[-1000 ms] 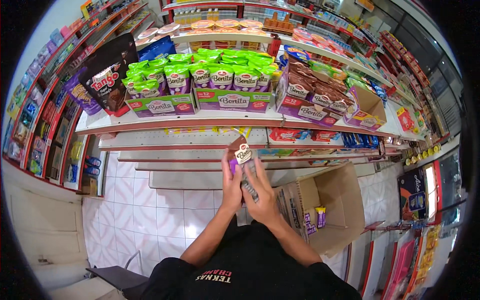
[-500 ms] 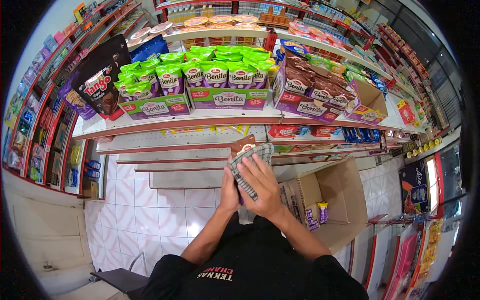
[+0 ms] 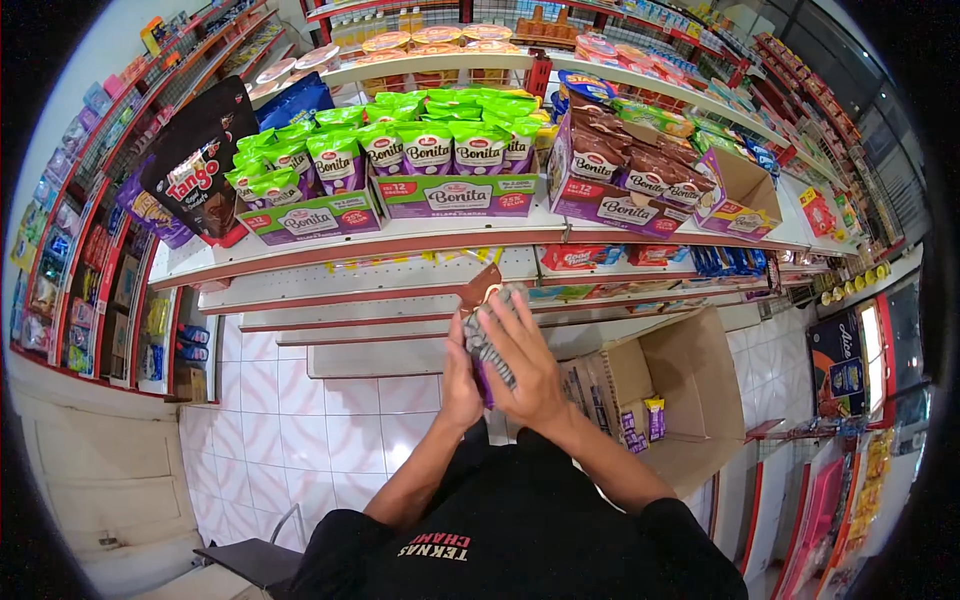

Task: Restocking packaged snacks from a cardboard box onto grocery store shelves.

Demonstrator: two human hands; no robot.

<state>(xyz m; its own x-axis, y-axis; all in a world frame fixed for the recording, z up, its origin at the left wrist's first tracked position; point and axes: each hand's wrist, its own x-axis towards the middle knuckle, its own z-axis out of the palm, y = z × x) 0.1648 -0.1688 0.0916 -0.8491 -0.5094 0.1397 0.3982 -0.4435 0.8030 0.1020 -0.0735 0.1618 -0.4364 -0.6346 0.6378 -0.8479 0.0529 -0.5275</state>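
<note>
In front of my chest, below the top shelf's edge, a brown and purple snack packet [image 3: 478, 290] stands upright between my palms. My left hand [image 3: 460, 388] supports it from the left, fingers pointing up along its side. From the other side my right hand [image 3: 527, 368] presses a grey checked cloth [image 3: 487, 345] against the packet's face, its fingers held fairly straight. Cloth and fingers cover most of the packet; its brown top and a purple strip near the bottom show. On the shelf ahead, brown snack packets [image 3: 647, 182] of similar look stand in a purple display box [image 3: 625, 213].
Green and purple packets [image 3: 430, 150] fill green display boxes [image 3: 455, 197] on the top shelf [image 3: 400, 240]. A large dark pouch [image 3: 205, 160] stands at left. At lower right, an open cardboard carton [image 3: 690, 400] holds several small purple packs [image 3: 634, 435] and a yellow-topped one [image 3: 655, 418].
My right hand has slid the cloth over the packet, turning it so that less cloth and more of the purple lower part shows. The view has shifted slightly.
</note>
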